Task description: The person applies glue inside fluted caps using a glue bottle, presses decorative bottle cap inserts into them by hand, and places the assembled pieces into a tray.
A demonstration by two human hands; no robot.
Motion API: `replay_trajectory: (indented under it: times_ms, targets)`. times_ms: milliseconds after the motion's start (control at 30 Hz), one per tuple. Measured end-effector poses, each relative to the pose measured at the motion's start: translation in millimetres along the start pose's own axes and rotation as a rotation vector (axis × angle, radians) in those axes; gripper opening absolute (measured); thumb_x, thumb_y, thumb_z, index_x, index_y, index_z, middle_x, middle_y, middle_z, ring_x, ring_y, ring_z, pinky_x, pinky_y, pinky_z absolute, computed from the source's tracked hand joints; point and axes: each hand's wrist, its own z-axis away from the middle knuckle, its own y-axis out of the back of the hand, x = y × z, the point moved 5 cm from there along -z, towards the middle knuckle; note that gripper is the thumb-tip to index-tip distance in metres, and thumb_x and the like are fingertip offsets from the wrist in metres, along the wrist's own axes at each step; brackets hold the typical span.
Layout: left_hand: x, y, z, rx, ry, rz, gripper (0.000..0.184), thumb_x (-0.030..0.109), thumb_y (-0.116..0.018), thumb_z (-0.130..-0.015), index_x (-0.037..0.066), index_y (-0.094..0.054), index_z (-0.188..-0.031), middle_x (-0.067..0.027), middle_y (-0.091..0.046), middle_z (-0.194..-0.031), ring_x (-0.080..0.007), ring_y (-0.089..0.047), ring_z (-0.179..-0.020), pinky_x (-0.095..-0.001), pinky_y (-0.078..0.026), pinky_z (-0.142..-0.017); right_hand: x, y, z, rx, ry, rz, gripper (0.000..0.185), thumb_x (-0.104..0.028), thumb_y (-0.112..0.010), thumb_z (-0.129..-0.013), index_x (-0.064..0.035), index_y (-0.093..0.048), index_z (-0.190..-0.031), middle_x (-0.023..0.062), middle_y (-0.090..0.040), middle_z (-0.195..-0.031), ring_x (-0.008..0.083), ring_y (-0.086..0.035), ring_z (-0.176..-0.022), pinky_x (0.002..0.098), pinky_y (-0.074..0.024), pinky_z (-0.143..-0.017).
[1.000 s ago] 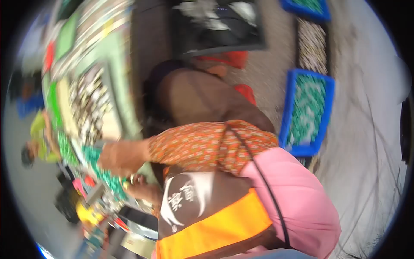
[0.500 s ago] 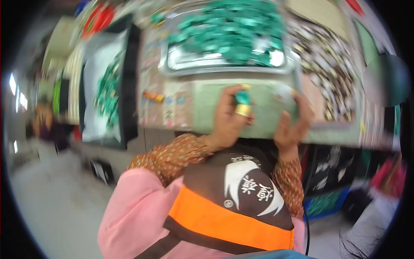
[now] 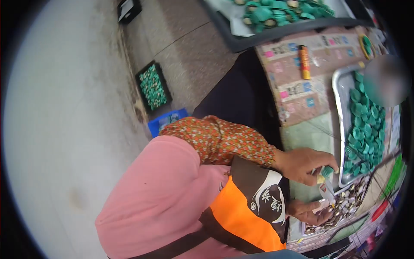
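My left hand (image 3: pixel 305 165) reaches out over the work surface, its thumb and fingers pinched on a small green ribbed cap (image 3: pixel 327 171) with a yellow-gold part. Just below the cap is a small white piece (image 3: pixel 325 188) with a reddish mark; whether the left hand holds it too is unclear. My right hand (image 3: pixel 311 211) is lower, fingers stretched out and apart beside that white piece, at the edge of a tray of small white-and-brown pieces (image 3: pixel 347 203). Beyond the left hand, a metal tray (image 3: pixel 337 112) bears many green caps (image 3: pixel 366 129).
A green mat (image 3: pixel 308 134) covers the front of the table. An orange-yellow tube (image 3: pixel 305 62) lies on taped paper. A black tray (image 3: pixel 241 43) with green caps is at the top. On the floor are a black crate (image 3: pixel 161 80) of green pieces and a blue bin (image 3: pixel 157 129).
The view has swung left and rotated, bringing the floor and crates into sight. My left hand still holds the green cap. The white piece now appears close below that cap.
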Motion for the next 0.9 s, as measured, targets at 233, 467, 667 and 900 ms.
replay_trajectory:
  times_ms: [233,467,667,900]
  targets:
    - [-5,-9,1,0.034,-0.071,-0.09,0.048,0.024,-0.069,-0.082,0.012,-0.054,-0.125,-0.0084,-0.06,-0.1,-0.0253,-0.064,-0.075,-0.042,-0.05,-0.066,8,4,-5,-0.074,0.032,0.149,0.05,-0.022,-0.064,-0.101,0.0039,-0.045,-0.139,0.0155,-0.05,-0.123,0.0278,-0.052,-0.114,0.0408,-0.0432,-0.101]
    - [-11,-15,1,0.102,-0.189,-0.156,0.051,0.028,-0.069,-0.081,0.011,-0.053,-0.125,-0.0123,-0.061,-0.111,-0.0357,-0.065,-0.093,-0.0493,-0.051,-0.078,-1,1,-5,-0.041,0.087,0.266,0.049,-0.027,-0.064,-0.101,0.0041,-0.05,-0.136,0.0169,-0.054,-0.123,0.028,-0.054,-0.113,0.0419,-0.0442,-0.101]
    - [-10,-17,3,0.15,-0.269,-0.131,0.054,0.028,-0.07,-0.078,0.008,-0.052,-0.125,-0.0148,-0.06,-0.113,-0.0376,-0.064,-0.098,-0.0501,-0.052,-0.079,-2,-9,0,-0.109,0.12,0.208,0.049,-0.028,-0.063,-0.101,0.0042,-0.05,-0.136,0.017,-0.054,-0.122,0.0283,-0.054,-0.113,0.042,-0.0443,-0.1]
    - [-17,-19,-2,0.062,-0.158,-0.099,0.053,0.031,-0.071,-0.08,0.008,-0.054,-0.125,-0.0142,-0.062,-0.109,-0.0356,-0.065,-0.099,-0.0488,-0.053,-0.08,-4,-28,9,-0.185,0.133,0.145,0.049,-0.029,-0.063,-0.102,0.0044,-0.05,-0.136,0.0172,-0.054,-0.122,0.0285,-0.054,-0.113,0.042,-0.0443,-0.1]
